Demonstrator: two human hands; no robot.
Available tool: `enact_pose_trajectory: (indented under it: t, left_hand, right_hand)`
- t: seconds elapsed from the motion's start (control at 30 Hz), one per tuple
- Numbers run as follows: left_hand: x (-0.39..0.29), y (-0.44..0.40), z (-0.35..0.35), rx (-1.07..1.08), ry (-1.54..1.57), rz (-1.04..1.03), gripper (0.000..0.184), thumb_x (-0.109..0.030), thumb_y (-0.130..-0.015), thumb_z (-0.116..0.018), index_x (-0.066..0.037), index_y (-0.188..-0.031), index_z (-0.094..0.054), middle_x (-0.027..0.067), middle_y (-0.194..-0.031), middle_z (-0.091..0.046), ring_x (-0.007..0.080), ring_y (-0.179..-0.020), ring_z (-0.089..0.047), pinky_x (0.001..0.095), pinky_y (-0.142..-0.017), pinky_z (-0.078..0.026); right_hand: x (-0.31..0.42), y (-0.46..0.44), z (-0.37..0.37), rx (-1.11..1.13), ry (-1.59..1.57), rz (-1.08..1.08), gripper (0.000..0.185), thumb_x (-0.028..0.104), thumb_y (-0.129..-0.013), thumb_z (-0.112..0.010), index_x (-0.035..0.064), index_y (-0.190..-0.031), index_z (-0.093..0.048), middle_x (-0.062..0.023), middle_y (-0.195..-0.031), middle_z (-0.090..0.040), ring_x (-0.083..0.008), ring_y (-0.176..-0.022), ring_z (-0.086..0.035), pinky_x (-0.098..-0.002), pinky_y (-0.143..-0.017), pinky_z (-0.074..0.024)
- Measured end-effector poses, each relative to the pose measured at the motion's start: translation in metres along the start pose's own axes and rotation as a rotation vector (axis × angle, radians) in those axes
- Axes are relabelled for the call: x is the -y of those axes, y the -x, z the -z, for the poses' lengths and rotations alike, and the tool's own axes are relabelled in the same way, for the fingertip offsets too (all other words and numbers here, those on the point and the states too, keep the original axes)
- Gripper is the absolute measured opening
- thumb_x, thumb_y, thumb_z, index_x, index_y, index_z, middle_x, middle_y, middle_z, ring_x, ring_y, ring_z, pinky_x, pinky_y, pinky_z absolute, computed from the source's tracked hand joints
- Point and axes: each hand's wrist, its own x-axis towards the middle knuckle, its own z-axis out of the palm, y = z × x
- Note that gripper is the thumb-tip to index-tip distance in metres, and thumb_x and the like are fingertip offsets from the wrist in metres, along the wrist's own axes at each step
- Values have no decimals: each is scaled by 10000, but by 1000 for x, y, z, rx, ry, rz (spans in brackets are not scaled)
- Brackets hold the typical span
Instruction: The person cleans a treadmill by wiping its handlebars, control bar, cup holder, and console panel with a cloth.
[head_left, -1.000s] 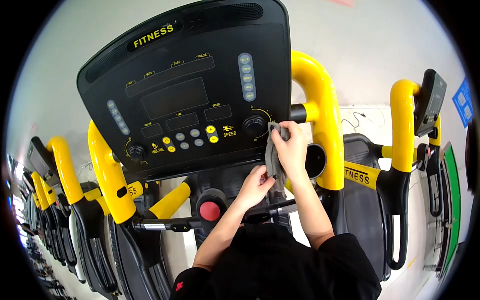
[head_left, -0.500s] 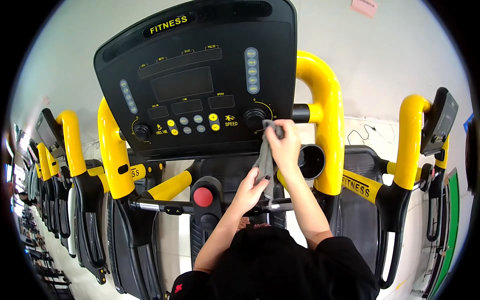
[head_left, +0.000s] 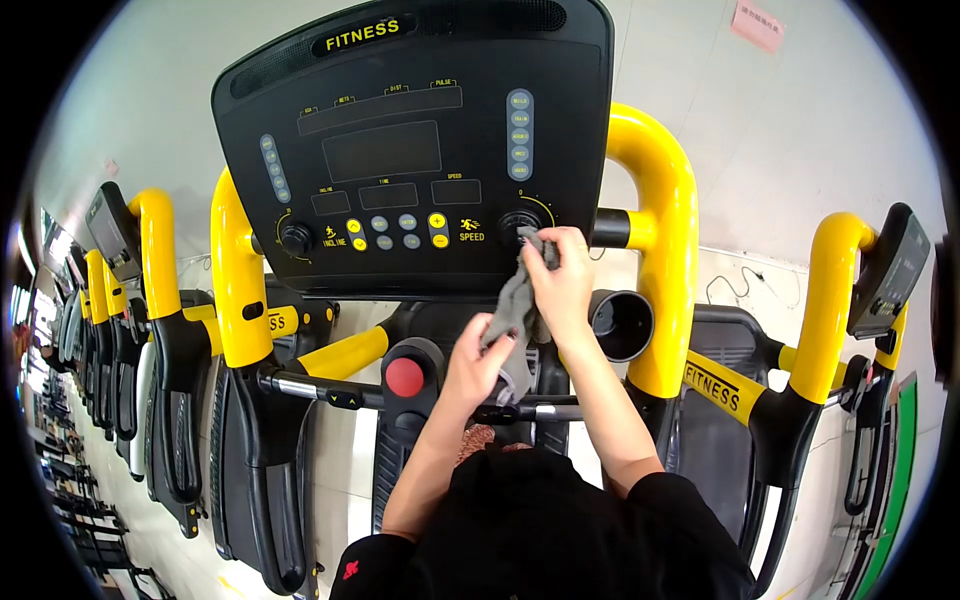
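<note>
Both hands grip a grey cloth in front of a black treadmill console. My right hand pinches its upper end, close to the right-hand speed knob, whose lower part is covered. Whether the cloth touches the knob, I cannot tell. My left hand is closed on the cloth lower down, above the front crossbar. A loose end of the cloth hangs below the left fingers. Left of that hand is a round red button on a black mount.
A black cup holder sits right of my right wrist, inside the curved yellow handrail. Another yellow handrail rises on the left. More treadmills stand on both sides. A pink paper notice is on the wall behind.
The view has turned slightly, so the console sits further right. My left hand has moved slightly left with the cloth, and my right hand has shifted slightly up at the knob.
</note>
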Motion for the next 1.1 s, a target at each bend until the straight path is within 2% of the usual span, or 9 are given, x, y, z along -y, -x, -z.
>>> enact_pose_trajectory:
  t: [0.13, 0.23, 0.47, 0.57, 0.67, 0.77, 0.83, 0.97, 1.1]
  left_hand:
    - [-9, -15, 12, -194, 183, -59, 134, -64, -874, -571, -35, -1001, -541, -8, -885, -581, 42, -781, -515, 198, -682, -421]
    - [-18, -29, 26, -253, 211, -139, 186, -60, -879, -559, -15, -1056, -522, 35, -961, -600, 70, -850, -557, 225, -749, -456]
    - [-33, -58, 20, -115, 175, -211, 246, -30, -882, -523, 11, -1123, -496, 49, -1028, -596, 97, -926, -569, 236, -827, -434]
    - [-41, -81, 18, -45, 75, -362, 142, -55, -888, -532, -8, -1022, -537, 11, -920, -594, 55, -837, -539, 215, -766, -426]
    - [-63, -107, 25, -188, -180, -391, 113, -98, -893, -535, -8, -962, -543, 6, -774, -585, 43, -703, -522, 218, -640, -424]
    - [-59, -113, 31, -351, -402, -512, 151, -138, -858, -567, -18, -944, -540, 113, -698, -582, 155, -598, -543, 296, -574, -436]
    - [-40, -105, 30, -301, -521, -463, 168, -145, -844, -579, -18, -948, -540, 161, -722, -590, 223, -626, -595, 303, -593, -448]
    - [-27, -99, 16, -188, -506, -401, 171, -138, -856, -566, -18, -975, -536, 202, -743, -600, 356, -697, -620, 345, -606, -471]
    - [-56, -114, 20, -177, -559, -446, 166, -133, -867, -551, -31, -999, -547, 197, -789, -624, 364, -751, -623, 369, -627, -474]
  right_hand:
    - [9, -1, 0, 183, -125, 0, 180, 90, -740, -693, 20, -866, -585, -119, -872, -580, -289, -837, -598, -333, -732, -473]
    - [10, 0, 8, 311, -190, 27, 194, 65, -729, -692, 11, -901, -620, -117, -918, -592, -265, -880, -594, -315, -777, -464]
    - [-1, -14, 26, 154, -199, -107, 243, 1, -745, -593, -2, -986, -622, -131, -972, -602, -272, -937, -582, -317, -841, -441]
    - [-4, 7, 36, 208, -58, -156, 246, 8, -729, -580, 1, -971, -619, -105, -944, -608, -222, -925, -576, -298, -848, -431]
    - [-3, -4, 38, 143, -35, -236, 215, 16, -739, -593, 4, -952, -621, -103, -920, -600, -213, -886, -573, -291, -808, -434]
    - [11, -36, 32, 49, -95, -42, 184, -14, -750, -591, 0, -930, -619, -108, -914, -599, -229, -887, -575, -288, -807, -433]
    - [19, -53, 20, 64, -88, 73, 179, -17, -746, -615, -2, -925, -618, -119, -914, -597, -252, -882, -582, -304, -793, -448]
    - [16, -55, 10, 150, -122, 64, 182, -19, -733, -633, 12, -912, -621, -128, -883, -589, -291, -865, -591, -335, -764, -467]
    - [-12, -28, 15, -111, 45, -117, 130, 1, -741, -627, 0, -869, -604, -112, -836, -604, -248, -831, -589, -307, -759, -449]
